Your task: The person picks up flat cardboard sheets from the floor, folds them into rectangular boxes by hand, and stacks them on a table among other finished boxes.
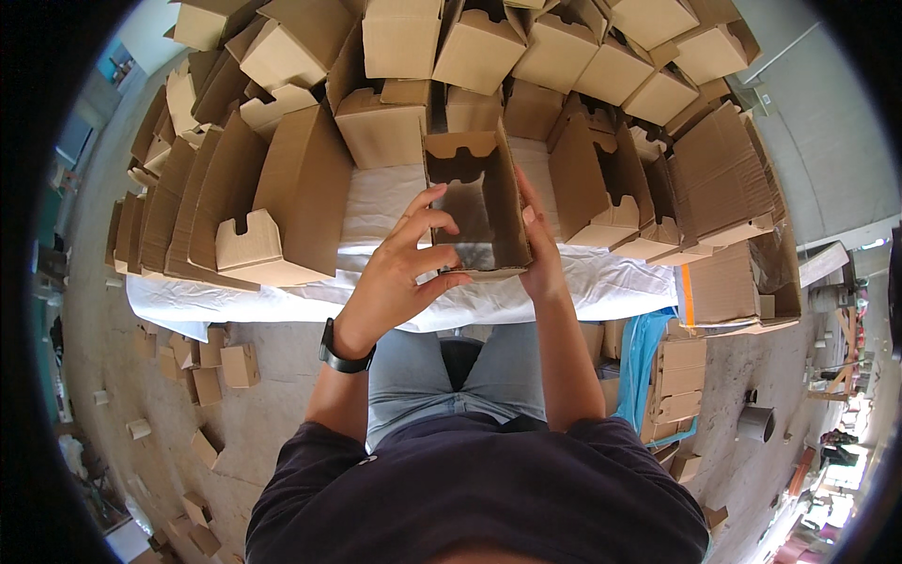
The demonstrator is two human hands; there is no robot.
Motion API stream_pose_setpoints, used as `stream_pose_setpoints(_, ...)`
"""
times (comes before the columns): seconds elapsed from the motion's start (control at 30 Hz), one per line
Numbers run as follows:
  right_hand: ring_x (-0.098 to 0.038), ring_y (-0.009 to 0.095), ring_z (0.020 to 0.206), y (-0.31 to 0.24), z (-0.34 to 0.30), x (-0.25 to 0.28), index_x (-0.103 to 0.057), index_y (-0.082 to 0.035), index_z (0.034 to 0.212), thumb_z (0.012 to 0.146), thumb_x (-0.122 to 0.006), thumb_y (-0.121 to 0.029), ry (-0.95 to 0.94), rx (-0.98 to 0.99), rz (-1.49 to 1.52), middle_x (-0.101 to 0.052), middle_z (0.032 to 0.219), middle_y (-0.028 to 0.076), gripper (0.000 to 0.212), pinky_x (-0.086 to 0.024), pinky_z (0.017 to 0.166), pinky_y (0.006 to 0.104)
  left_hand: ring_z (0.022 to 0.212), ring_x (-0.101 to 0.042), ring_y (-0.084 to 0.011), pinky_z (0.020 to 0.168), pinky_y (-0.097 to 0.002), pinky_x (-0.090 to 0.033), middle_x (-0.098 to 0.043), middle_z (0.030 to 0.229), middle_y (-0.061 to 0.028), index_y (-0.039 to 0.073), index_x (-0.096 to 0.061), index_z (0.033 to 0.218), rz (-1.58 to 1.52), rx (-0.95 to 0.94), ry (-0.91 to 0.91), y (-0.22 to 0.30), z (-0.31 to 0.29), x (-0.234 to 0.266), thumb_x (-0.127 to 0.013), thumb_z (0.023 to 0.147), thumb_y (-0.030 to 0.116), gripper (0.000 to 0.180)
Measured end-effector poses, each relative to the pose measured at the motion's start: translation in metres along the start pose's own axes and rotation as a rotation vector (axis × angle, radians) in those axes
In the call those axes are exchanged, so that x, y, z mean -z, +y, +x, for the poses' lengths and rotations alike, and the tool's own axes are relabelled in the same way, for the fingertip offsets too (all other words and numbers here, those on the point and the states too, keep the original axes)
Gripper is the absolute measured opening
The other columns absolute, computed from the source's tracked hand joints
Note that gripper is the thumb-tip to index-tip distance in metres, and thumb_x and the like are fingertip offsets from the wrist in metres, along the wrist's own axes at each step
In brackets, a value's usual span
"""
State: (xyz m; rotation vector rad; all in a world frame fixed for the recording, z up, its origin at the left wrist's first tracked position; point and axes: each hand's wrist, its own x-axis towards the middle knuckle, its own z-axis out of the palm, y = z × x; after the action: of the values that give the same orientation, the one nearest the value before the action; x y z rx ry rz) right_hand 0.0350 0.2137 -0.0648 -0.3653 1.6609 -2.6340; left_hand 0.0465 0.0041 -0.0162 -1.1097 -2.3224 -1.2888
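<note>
An open-topped brown cardboard box [517, 211] with a notched far end stands in front of me at the middle of the table. My right hand [542, 246] holds it by the right wall, fingers wrapped along the outside and thumb near the rim. My left hand [406, 261], with a dark watch on its wrist, is at the near left corner. Its thumb and a fingertip close on the near edge there, while the other fingers curl apart over the left side. The part of the box beneath those fingers is hidden.
Cardboard boxes [305, 197] crowd the left of the white-covered table [376, 202]; more boxes [592, 179] stand on the right and pile up at the back. Small boxes [240, 365] litter the floor at left. Blue plastic [641, 362] hangs at right, near a dark bucket [754, 423].
</note>
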Motion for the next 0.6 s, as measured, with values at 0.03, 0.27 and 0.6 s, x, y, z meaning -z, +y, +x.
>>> stream_pose_setpoints(0.03, -0.024, 0.022, 0.145, 0.003, 0.001, 0.002, -0.025, -0.004, 0.153, 0.099, -0.05, -0.034, -0.009, 0.012, -0.008, -0.024, 0.158, 0.01, 0.066, -0.019, 0.116, 0.0333, 0.133, -0.043, -0.0368, 0.096, -0.0458, -0.046, -0.054, 0.109, -0.0062, 0.004, -0.057, 0.07, 0.0, -0.001, 0.005, 0.0, 0.0, 0.0, -0.083, 0.066, 0.009, 0.027)
stream_pose_setpoints(0.27, -0.015, 0.024, 0.149, -0.005, 0.01, 0.017, -0.031, -0.01, 0.152, 0.098, -0.05, -0.033, -0.113, 0.11, -0.3, -0.014, 0.162, 0.012, 0.061, -0.015, 0.118, 0.0372, 0.132, -0.043, -0.0371, 0.095, -0.0459, -0.046, -0.054, 0.108, -0.0067, 0.004, -0.057, 0.07, 0.007, -0.011, -0.002, 0.0, 0.0, 0.0, -0.084, 0.066, 0.009, 0.027)
stream_pose_setpoints(0.6, -0.038, 0.032, 0.138, -0.067, 0.019, -0.009, -0.044, -0.001, 0.14, 0.09, -0.053, -0.02, -0.093, 0.25, -1.261, -0.042, 0.146, 0.021, 0.054, -0.024, 0.116, 0.0454, 0.132, -0.043, -0.0374, 0.094, -0.0456, -0.046, -0.054, 0.106, -0.0075, 0.004, -0.057, 0.07, 0.014, -0.009, 0.007, 0.002, 0.002, 0.002, -0.083, 0.067, 0.01, 0.027)
